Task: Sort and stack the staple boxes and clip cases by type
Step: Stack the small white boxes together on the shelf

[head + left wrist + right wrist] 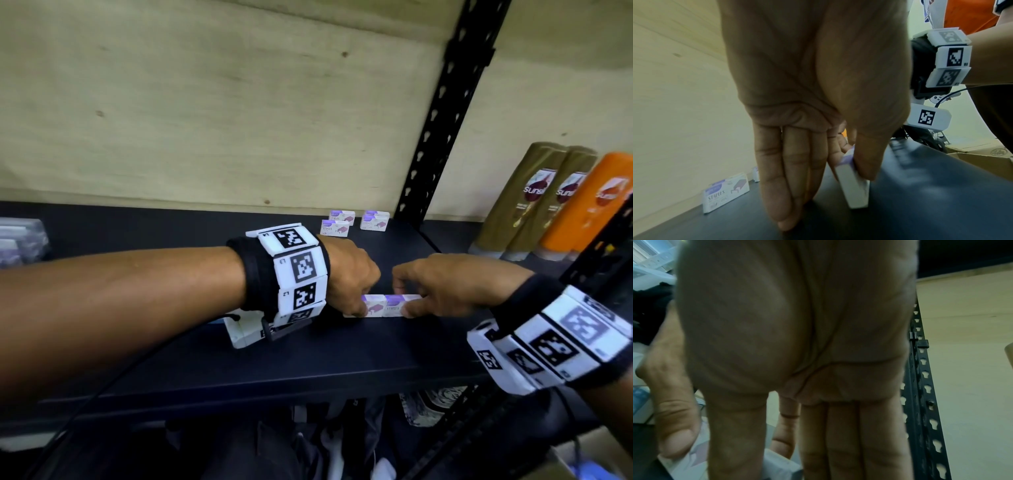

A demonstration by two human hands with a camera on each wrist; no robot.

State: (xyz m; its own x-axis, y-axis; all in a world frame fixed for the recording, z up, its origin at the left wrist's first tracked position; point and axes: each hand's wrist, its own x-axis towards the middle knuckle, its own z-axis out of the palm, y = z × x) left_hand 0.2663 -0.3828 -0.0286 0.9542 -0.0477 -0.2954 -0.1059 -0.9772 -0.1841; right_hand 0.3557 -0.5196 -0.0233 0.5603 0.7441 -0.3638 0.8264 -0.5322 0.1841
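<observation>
A row of staple boxes (pixel 383 306) near the shelf's (pixel 308 370) front edge is pinched endwise between left hand (pixel 349 274) and right hand (pixel 445 284). Light, stiff cartons; steady end pressure is judged necessary, lest the row buckle.

Staple boxes (pixel 383 305): printed paperboard, smooth, faint sheen, white with purple panels; 3 more such boxes (pixel 354 223) by the back panel. Shelf board (pixel 239 363): dark, smooth, matt surface with soft reflections. Back panel (pixel 205 102): pale wood-grain board, matt, with small knots. Upright post (pixel 442 113): black painted metal, punched with keyhole slots. Bottles (pixel 555 205): glossy plastic, 2 bronze and 1 orange. Wrist bands (pixel 294 274): black cloth carrying hard white plastic blocks with matt printed markers.
</observation>
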